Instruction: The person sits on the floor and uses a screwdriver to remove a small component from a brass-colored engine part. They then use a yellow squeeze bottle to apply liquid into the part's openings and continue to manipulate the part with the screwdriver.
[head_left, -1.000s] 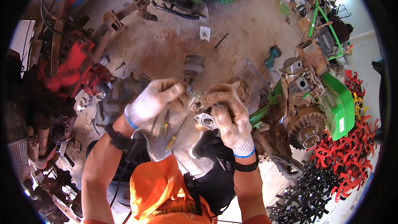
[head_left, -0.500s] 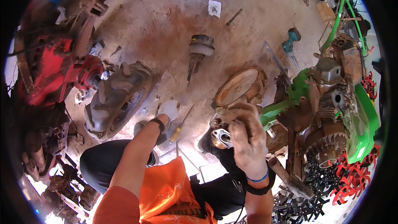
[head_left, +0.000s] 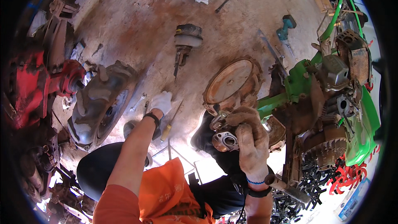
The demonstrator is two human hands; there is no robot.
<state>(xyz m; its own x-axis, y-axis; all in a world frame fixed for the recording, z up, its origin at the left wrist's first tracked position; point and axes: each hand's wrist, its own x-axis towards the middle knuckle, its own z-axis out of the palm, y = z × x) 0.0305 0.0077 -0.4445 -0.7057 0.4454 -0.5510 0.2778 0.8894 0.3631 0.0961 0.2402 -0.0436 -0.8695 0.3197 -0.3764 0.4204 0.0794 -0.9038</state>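
Observation:
My right hand (head_left: 251,137), in a soiled work glove, is closed around a small metal carburetor (head_left: 226,140) held over my lap. Its flange with a round bore faces up. My left hand (head_left: 161,101), in a pale glove, reaches down to the floor; its fingertips are hidden behind the back of the glove. Just right of it lies a screwdriver (head_left: 166,132) with a yellow handle, its shaft pointing away from me. On the left side of that glove are a thin dark tool (head_left: 146,107) and a shiny wrench (head_left: 139,102).
A rusty round metal cover (head_left: 230,82) lies ahead of my right hand. A dark moulded tank-like part (head_left: 101,103) and red machinery (head_left: 29,87) stand left. An engine (head_left: 327,112) with green panels is at right. A motor-like part (head_left: 187,43) and a teal cordless drill (head_left: 286,29) lie farther off.
My view has shifted slightly. My left hand has moved a little farther out along the floor, beside the tools. The carburetor in my right hand has turned, showing its flange face more.

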